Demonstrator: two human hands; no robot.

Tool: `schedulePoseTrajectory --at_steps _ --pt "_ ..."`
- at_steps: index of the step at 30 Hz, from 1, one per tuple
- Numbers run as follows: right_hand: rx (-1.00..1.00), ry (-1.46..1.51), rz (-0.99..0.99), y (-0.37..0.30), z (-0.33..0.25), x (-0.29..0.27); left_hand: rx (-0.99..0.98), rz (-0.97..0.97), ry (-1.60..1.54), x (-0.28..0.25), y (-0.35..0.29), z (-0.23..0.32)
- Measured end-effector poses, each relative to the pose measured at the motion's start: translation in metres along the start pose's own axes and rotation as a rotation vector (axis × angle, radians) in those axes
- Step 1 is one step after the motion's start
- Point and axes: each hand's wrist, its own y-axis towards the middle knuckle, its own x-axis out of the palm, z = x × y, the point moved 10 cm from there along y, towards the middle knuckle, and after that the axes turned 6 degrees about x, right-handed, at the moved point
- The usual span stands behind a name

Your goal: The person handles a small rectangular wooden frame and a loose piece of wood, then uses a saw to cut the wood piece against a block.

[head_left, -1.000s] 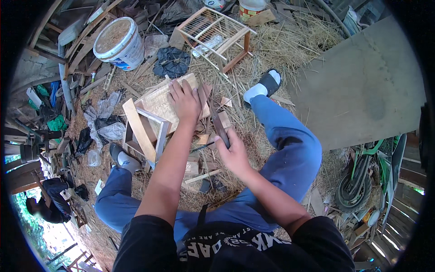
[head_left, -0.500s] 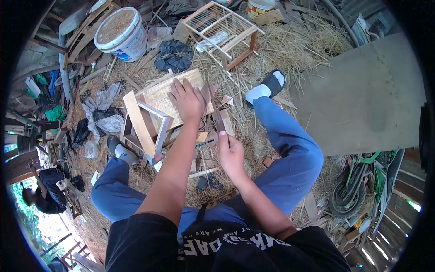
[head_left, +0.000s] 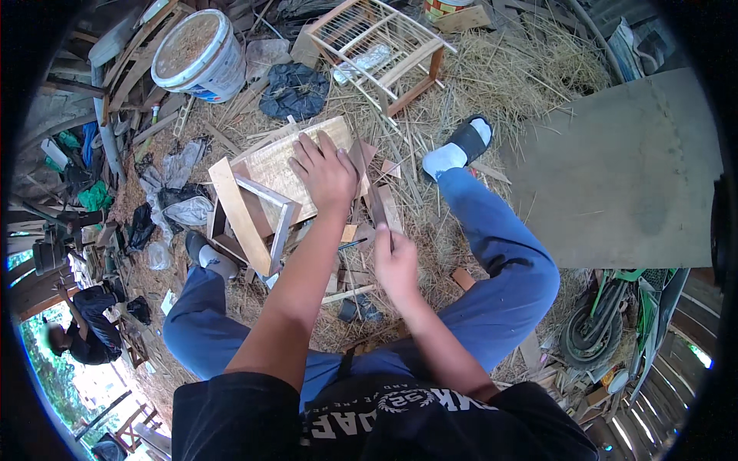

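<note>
Think of the whole view as a clock face. The left hand [head_left: 329, 178] lies palm down, near 11 o'clock from the middle, on a flat, pale yellow wooden board [head_left: 280, 165]. Its fingers are stretched out and a little bit apart. The board is at about 10 o'clock.

The right hand [head_left: 397, 265] is close to the middle, near 5 o'clock. Its fingers are curled tight around the end of a long, thin, dark tool with a flat blade [head_left: 376, 206]. The blade points to about 11 o'clock and runs along the board's right edge. I cannot tell if it touches the wood. A thin black stick [head_left: 352, 243] lies at 10 o'clock from the right hand, just beside it.

At 9 o'clock there is an open wooden frame with pale grey edges [head_left: 280, 237], next to the board. A long, flat, tan wooden strip [head_left: 237, 211] lies across it.

A crumpled black plastic bag [head_left: 294, 91] is on the ground at 11 o'clock. A cage made of thin brown wooden sticks [head_left: 411, 65] stands at 12 o'clock. A big, round white bucket [head_left: 219, 73] sits between 10 and 11 o'clock.
</note>
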Motion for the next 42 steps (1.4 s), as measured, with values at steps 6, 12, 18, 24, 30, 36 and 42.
schedulePoseTrajectory --at_steps 6,12,18,24,30,36,42 --pt "0.125 0.286 0.073 0.023 0.034 -0.015 -0.008 -0.119 0.065 0.021 0.006 0.031" --pt "0.268 0.431 -0.017 0.033 0.036 -0.041 0.014 -0.218 0.099 0.029 0.009 0.052" --pt "0.190 0.468 -0.159 -0.002 0.028 -0.007 -0.013 -0.083 -0.023 0.003 -0.009 0.002" --pt "-0.005 0.346 -0.134 -0.034 -0.010 0.023 0.067 0.157 -0.168 -0.035 -0.031 -0.025" --pt "0.079 0.465 -0.196 -0.038 -0.016 -0.002 0.341 0.208 -0.313 -0.047 -0.048 -0.007" --pt "-0.054 0.424 -0.212 -0.086 -0.035 -0.029 0.199 -0.080 -0.623 -0.041 -0.056 -0.018" --pt "-0.249 0.430 -0.416 -0.126 -0.081 -0.057 0.368 0.129 -0.560 -0.186 -0.045 -0.058"
